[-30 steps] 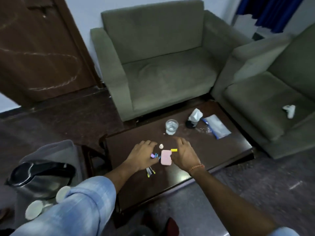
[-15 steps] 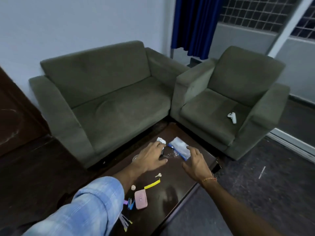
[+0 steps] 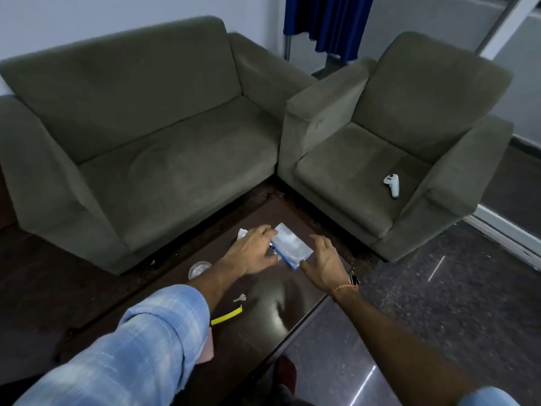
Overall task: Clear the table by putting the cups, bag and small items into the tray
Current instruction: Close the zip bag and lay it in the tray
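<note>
Left hand (image 3: 254, 249): fingers spread and curved, palm down, lying over the near-left end of the bag (image 3: 291, 248). Fingertips rest on or just above the plastic; no closed pinch shows, so the hand reads as not yet gripping. Likely posture for pinning or gathering the bag's edge.

Right hand (image 3: 323, 262): open, fingers extended toward the bag's right edge, thumb just beside its blue zip corner. Holds nothing. Its placement opposite the left hand suggests a two-handed lift of a limp item.

Bag: clear plastic, blue closure strip, flat on the far part of the table (image 3: 272, 309), between the two hands. Left end under the left fingers, right edge just beside the right fingers.

White crumpled item (image 3: 242, 233): beyond the left hand, touching or just beside the bag's far-left corner; identity unclear.

Glass cup (image 3: 199, 269): upright, beside the left forearm, near the table's left edge.

Small pale item (image 3: 240, 298): on the table nearer the wearer, well apart from the bag; may be a key.

Yellow strip (image 3: 227, 315): flat, just beside the blue sleeve (image 3: 140, 347).

Pink item (image 3: 208, 351): mostly hidden behind the sleeve.

Tray: not in view.

Sofa (image 3: 140, 136) and armchair (image 3: 395, 136): behind the table; white controller (image 3: 392, 185) on the armchair seat.

Task standing: judged early, with most items on the table.
</note>
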Tool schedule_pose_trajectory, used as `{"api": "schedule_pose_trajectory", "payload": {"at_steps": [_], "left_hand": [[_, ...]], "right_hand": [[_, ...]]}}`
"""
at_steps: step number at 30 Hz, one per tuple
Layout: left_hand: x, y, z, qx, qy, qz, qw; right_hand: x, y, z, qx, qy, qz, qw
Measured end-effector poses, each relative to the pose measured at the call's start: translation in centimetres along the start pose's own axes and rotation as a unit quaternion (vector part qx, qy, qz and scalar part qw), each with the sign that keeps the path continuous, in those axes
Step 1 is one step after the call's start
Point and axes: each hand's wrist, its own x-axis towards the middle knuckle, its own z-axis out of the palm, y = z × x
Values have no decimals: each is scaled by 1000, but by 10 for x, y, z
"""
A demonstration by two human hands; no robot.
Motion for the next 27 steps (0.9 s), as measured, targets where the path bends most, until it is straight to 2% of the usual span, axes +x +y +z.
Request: {"api": "schedule_pose_trajectory", "payload": {"at_steps": [5, 10, 16, 20, 24, 27], "left_hand": [[34, -8, 22, -20, -15, -23, 999], [74, -28, 59, -66, -36, -29, 997], [138, -71, 119, -66, -37, -72, 995], [177, -98, 168, -78, -42, -116, 989], [207, -115, 211, -95, -44, -149, 983], [219, -121, 236, -103, -26, -166, 980]], "right_hand": [[30, 26, 12, 30, -17, 32, 999], [54, 56, 44, 114, 7, 156, 981], [106, 102, 107, 244, 49, 339, 907], [135, 133, 153, 257, 64, 402, 877], [152, 163, 197, 303, 46, 474, 826], [160, 172, 216, 324, 72, 502, 799]]}}
